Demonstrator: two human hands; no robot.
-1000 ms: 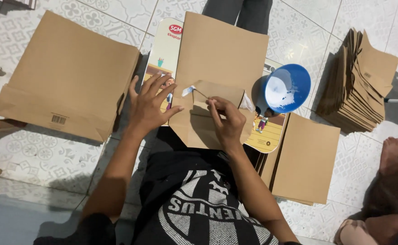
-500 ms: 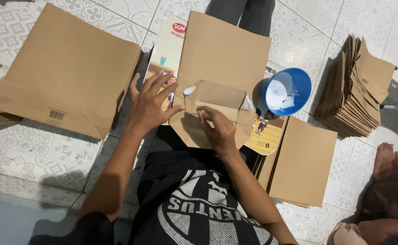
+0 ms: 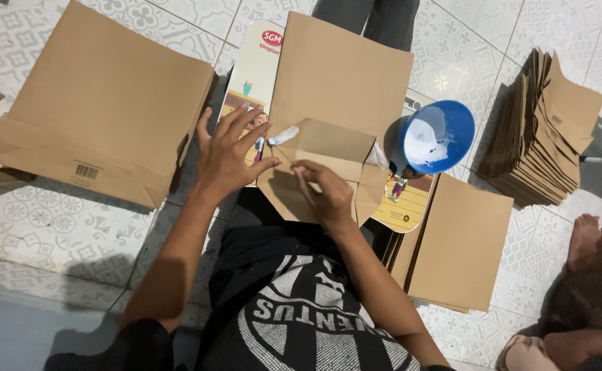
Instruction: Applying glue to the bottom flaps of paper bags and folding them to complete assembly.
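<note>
The person sat on the patterned tile floor (image 3: 53, 227) with a brown paper bag (image 3: 335, 124) lying flat in front of them, its bottom end folded open toward the body. Over the last second the right hand (image 3: 325, 192) had drawn in from the right part of the folded base toward its middle, and the fingers had curled lower onto the lower flap (image 3: 294, 199). It was pressed against the paper with the fingers bunched together; whether a small tool was still pinched between them could not be told. The left hand (image 3: 229, 154) had hardly moved: it lay spread flat, fingers fanned, at about nine o'clock from the fold, pinning the bag's edge and part of the printed board (image 3: 249, 82) beneath it.

A white smear showed at the upper left corner of the folded base, which suggests paste was already on the flaps and the work had shifted from spreading to pressing the fold shut.

At two o'clock from the right hand stood a blue bowl (image 3: 445, 130) holding white paste. At ten o'clock lay a large finished bag (image 3: 101, 110), at three o'clock a stack of folded bags (image 3: 541, 130), and at five o'clock more flat sheets (image 3: 459, 240). Another person's bare foot (image 3: 593, 237) rested at the right edge.
</note>
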